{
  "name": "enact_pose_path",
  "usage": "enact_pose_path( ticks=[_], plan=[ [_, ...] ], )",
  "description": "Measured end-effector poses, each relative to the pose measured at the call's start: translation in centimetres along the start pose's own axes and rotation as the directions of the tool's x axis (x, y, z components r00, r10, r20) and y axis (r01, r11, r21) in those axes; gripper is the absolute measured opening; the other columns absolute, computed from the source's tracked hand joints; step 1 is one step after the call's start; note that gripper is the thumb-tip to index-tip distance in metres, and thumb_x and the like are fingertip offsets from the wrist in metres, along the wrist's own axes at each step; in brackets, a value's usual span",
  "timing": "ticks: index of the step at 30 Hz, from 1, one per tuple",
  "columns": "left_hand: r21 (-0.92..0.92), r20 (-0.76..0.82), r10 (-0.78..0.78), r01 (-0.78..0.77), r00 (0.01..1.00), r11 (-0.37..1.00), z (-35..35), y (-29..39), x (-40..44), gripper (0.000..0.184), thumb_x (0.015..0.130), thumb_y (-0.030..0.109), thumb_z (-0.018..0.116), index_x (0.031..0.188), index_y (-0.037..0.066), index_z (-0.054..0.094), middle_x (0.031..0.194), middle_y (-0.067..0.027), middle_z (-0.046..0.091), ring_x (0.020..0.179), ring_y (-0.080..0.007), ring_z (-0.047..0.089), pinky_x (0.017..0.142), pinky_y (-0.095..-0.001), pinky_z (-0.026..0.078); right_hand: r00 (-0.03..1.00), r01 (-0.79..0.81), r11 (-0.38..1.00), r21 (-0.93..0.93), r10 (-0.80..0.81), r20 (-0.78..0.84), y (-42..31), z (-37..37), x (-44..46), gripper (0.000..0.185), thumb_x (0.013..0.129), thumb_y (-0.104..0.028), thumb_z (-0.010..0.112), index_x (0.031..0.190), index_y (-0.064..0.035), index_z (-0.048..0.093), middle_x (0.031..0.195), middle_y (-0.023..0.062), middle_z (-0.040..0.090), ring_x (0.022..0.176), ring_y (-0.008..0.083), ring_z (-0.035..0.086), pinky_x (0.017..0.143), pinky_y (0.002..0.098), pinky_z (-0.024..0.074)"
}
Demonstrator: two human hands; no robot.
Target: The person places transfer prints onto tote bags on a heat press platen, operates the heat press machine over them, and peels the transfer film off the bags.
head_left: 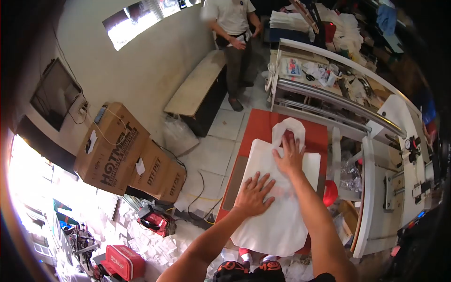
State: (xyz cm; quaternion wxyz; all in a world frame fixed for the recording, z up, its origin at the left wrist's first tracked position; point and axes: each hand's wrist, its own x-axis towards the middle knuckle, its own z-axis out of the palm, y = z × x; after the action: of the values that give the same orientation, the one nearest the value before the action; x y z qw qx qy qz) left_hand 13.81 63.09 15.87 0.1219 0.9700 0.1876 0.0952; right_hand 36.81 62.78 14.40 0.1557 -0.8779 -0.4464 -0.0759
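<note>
A white, sheet-like piece [270,230] lies flat on a red-topped table [256,123]. Its far end forms a loop [296,123] with an opening, through which a reddish patch shows. I cannot tell whether it is cloth or paper. My left hand [256,195] rests flat on its left side, fingers spread. Farther up, my right hand [290,157] lies with fingers stretched at the base of the loop, fingertips by the opening. Another white sheet [312,164] shows beneath on the right. Neither hand grips anything.
A white machine frame with metal rollers [338,105] stands close on the right. Cardboard boxes [110,150] are stacked at the left, near a long bench [197,87]. A person [235,42] stands beyond. Scraps, cables and a red cooler box [124,261] lie at lower left.
</note>
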Motion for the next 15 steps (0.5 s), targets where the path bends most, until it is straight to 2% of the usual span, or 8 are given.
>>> enact_pose_path(
  ticks=[1,2,4,8,10,12,14,15],
  plan=[
    [0.006,0.01,0.0,0.0,1.0,1.0,-0.2,0.1,-0.1,0.062,0.096,0.048,0.049,0.152,0.022,0.041,0.16,-0.0069,0.033,0.149,-0.0329,0.027,0.12,-0.0486,0.022,0.993,-0.036,0.999,0.001,0.035,0.111,0.7,1.4,-0.1,0.073,0.092,-0.051,0.057,0.152,-0.0143,0.039,0.159,0.0185,0.032,0.149,0.041,0.024,0.118,0.0618,0.0163],
    [0.018,0.014,0.003,-0.003,1.0,1.0,-0.4,0.1,0.0,0.063,0.096,0.05,0.049,0.152,0.022,0.04,0.161,-0.0068,0.032,0.149,-0.0327,0.026,0.12,-0.0483,0.021,0.993,-0.042,0.999,-0.001,0.042,0.111,1.2,2.8,0.1,0.073,0.092,-0.051,0.057,0.152,-0.0143,0.039,0.159,0.0185,0.032,0.149,0.041,0.024,0.118,0.0618,0.0163],
    [0.038,0.016,0.002,-0.003,1.0,0.999,-0.2,0.2,-0.2,0.064,0.096,0.051,0.048,0.153,0.022,0.039,0.161,-0.0066,0.032,0.15,-0.0321,0.025,0.121,-0.0477,0.02,0.996,-0.074,0.997,0.033,0.075,-0.04,1.5,4.5,1.3,0.073,0.089,-0.052,0.063,0.147,-0.0109,0.046,0.157,0.0188,0.034,0.146,0.0399,0.028,0.116,0.0631,0.0199],
    [0.037,0.002,-0.001,0.001,1.0,0.999,-0.3,0.1,-0.2,0.065,0.096,0.051,0.047,0.153,0.019,0.039,0.161,-0.0079,0.031,0.15,-0.0321,0.024,0.121,-0.048,0.02,0.992,-0.088,0.979,0.184,0.103,-0.078,1.5,2.7,1.9,0.074,0.087,-0.046,0.067,0.148,-0.0128,0.043,0.154,0.0181,0.038,0.143,0.0423,0.03,0.116,0.063,0.0201],
    [0.019,0.006,-0.001,0.001,1.0,1.0,-0.3,0.0,-0.2,0.065,0.097,0.051,0.046,0.153,0.019,0.038,0.162,-0.008,0.031,0.15,-0.0321,0.023,0.121,-0.0481,0.02,0.946,0.011,0.985,0.171,0.045,-0.322,0.3,1.1,0.2,0.066,0.086,-0.044,0.07,0.14,-0.01,0.051,0.148,0.0169,0.045,0.14,0.0422,0.034,0.113,0.0642,0.0261],
    [0.031,0.014,-0.007,0.006,1.0,1.0,-0.3,0.1,-0.4,0.065,0.097,0.051,0.046,0.153,0.019,0.038,0.162,-0.0079,0.031,0.15,-0.0323,0.023,0.121,-0.0483,0.019,0.962,0.066,0.992,0.103,-0.035,-0.271,0.9,2.0,-0.2,0.068,0.085,-0.043,0.071,0.141,-0.0086,0.05,0.146,0.017,0.047,0.14,0.0437,0.035,0.11,0.0651,0.0294],
    [0.015,0.007,-0.01,0.009,1.0,1.0,0.0,0.0,-0.5,0.065,0.097,0.051,0.046,0.153,0.019,0.038,0.162,-0.0079,0.031,0.15,-0.0323,0.023,0.121,-0.0484,0.019,0.998,0.013,1.0,-0.015,-0.014,-0.061,1.7,3.5,0.7,0.075,0.084,-0.038,0.075,0.145,-0.0089,0.044,0.15,0.0163,0.044,0.138,0.046,0.037,0.11,0.0647,0.0299],
    [0.014,-0.008,-0.003,0.003,1.0,1.0,0.0,-0.1,-0.4,0.065,0.097,0.051,0.046,0.153,0.019,0.038,0.162,-0.0079,0.031,0.15,-0.0323,0.023,0.121,-0.0485,0.019,1.0,0.004,1.0,-0.011,-0.004,0.003,2.0,3.6,1.4,0.083,0.084,-0.042,0.073,0.15,-0.0089,0.036,0.154,0.0202,0.038,0.137,0.047,0.039,0.111,0.0625,0.0309]
  ],
)
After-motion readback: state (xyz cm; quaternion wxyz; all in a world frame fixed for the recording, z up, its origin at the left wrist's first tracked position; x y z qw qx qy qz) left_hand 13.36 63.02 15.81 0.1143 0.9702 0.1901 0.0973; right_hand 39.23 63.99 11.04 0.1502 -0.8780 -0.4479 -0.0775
